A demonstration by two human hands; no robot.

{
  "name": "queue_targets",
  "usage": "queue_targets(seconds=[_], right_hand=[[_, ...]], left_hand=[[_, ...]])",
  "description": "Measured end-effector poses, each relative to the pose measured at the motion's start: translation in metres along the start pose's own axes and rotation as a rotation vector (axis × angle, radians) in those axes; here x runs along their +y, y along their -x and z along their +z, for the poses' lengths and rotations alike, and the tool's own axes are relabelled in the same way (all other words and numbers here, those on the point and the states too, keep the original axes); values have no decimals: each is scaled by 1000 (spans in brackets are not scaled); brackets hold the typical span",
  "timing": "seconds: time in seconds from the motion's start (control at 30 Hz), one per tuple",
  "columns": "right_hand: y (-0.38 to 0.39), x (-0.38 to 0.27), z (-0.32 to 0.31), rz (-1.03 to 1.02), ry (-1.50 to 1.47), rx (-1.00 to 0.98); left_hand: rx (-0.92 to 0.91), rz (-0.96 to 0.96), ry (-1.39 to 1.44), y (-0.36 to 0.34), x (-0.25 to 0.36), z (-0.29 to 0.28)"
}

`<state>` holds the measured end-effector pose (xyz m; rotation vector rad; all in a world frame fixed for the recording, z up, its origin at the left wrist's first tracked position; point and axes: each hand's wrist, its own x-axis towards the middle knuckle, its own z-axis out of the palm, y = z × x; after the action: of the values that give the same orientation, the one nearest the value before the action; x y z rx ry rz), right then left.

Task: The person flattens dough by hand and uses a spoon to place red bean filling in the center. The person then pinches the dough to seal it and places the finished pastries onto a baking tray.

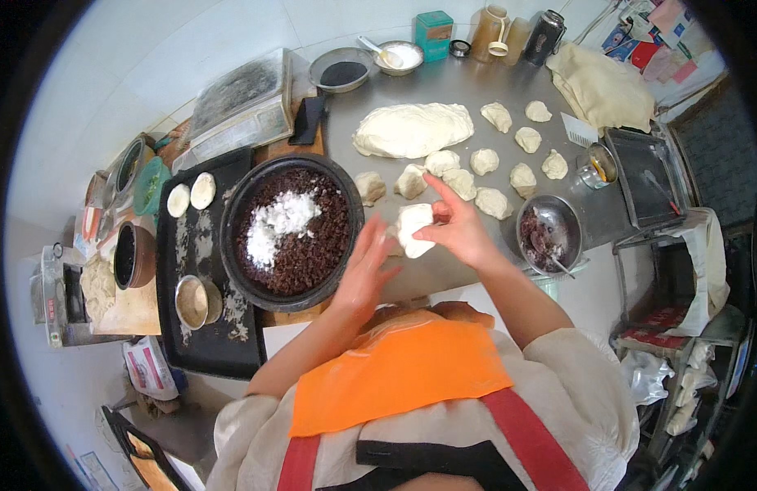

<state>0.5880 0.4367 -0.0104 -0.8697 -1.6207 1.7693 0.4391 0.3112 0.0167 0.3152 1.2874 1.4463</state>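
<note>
My right hand (458,233) grips a white dough piece (413,230) between thumb and fingers, index finger stretched out. My left hand (363,266) is open beside it, fingers extended and slightly blurred. A large black bowl (233,229) of dark crumbly filling topped with white powder (273,225) stands left of my hands. Beyond them lie a long dough slab (413,129) and several small dough lumps (484,161) on the steel table (468,270). A steel bowl (549,209) with dark paste and a spoon is at my right.
A black baking tray (190,352) holds two dough discs and a small bowl (198,301) at left. Behind are a scale (239,106), dark phone-like slab (307,121), dishes (337,82), teal tin (433,37) and jars (489,33). At right are folded cloth (599,86) and an empty tray (643,176).
</note>
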Motion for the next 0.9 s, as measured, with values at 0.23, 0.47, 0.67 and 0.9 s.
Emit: queue_targets(seconds=[0.23, 0.47, 0.67, 0.9], right_hand=[[38, -22, 8, -302, 642, 401], [-7, -8, 18, -27, 328, 775], [1, 4, -16, -200, 333, 792], [-13, -27, -76, 81, 75, 615]], left_hand=[[153, 269, -53, -63, -16, 43], [157, 336, -251, -63, -25, 82], [130, 443, -117, -88, -38, 79], [-33, 308, -399, -107, -41, 142]])
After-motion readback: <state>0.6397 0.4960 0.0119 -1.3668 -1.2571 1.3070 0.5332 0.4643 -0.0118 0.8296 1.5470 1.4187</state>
